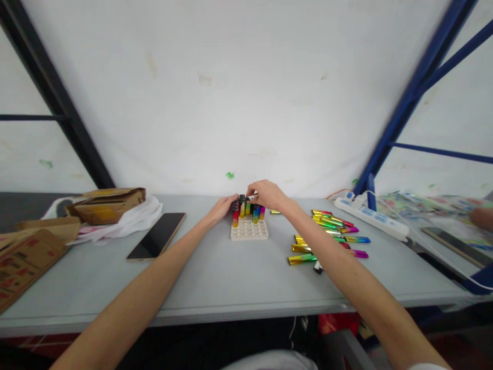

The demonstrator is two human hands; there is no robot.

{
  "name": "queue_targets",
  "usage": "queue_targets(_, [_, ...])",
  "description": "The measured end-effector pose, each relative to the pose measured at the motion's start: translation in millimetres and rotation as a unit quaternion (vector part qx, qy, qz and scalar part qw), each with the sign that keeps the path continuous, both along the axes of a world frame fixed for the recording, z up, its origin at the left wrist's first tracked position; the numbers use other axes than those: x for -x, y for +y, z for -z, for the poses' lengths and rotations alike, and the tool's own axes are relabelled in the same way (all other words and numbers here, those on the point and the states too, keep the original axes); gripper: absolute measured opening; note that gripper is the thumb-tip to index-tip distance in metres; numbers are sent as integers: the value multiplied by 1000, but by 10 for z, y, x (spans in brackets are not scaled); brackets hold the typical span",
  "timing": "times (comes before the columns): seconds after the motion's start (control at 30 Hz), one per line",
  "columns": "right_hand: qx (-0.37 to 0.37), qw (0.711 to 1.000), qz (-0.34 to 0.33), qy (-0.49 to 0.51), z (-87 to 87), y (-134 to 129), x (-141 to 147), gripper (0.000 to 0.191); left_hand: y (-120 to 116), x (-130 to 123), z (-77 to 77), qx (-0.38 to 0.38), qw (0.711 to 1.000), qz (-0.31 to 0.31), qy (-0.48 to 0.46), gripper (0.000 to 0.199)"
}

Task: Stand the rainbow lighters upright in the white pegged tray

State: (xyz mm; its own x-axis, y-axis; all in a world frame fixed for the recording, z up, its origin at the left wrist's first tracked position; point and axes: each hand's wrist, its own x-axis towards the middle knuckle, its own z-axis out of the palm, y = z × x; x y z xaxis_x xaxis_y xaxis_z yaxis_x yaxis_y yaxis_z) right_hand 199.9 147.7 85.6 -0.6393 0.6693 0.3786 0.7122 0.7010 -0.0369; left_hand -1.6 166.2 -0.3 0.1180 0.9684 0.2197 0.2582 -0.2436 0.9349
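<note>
A white tray (249, 234) with rows of round holes lies mid-table. Several slim shiny tubes with black tops stand upright in its far part, red-and-gold (235, 218) at left and blue (256, 215) further right. My left hand (222, 208) is closed against the black tops at the left side, its fingertips partly hidden by them. Above the tray's far right part, my right hand (267, 195) pinches a small black-and-silver piece (252, 197); its far end is too small to make out. Loose metallic tubes (304, 259) in gold, green, red, purple and blue lie near my right forearm.
A black phone (157, 236) lies to the left, beside opened cardboard boxes (111, 205) and a white plastic bag (142, 221). At right are a white power strip (372, 218) and its cable. Blue metal posts (408, 103) and a white wall bound the table. Another person's hand (482, 218) shows at far right.
</note>
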Motion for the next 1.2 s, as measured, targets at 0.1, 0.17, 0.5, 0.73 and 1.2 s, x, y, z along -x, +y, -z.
queue_targets(0.1, [31,999,-20,5,3,16,-19,13,-5,-4,-5,-1,999,30,-14,56])
queue_targets(0.17, [59,998,-36,1,-3,51,-21,12,3,1,1,-4,999,31,-16,56])
queue_targets(0.5, [24,996,-87,-9,-37,106,-5,11,37,25,31,-29,999,44,-13,55])
queue_targets(0.73, [279,921,-93,256,-83,-264,-179,29,2,12,2,-29,998,50,-19,58])
queue_targets(1.2, [543,688,-162,453,365,-756,24,34,-40,23,-31,-37,998,47,22,56])
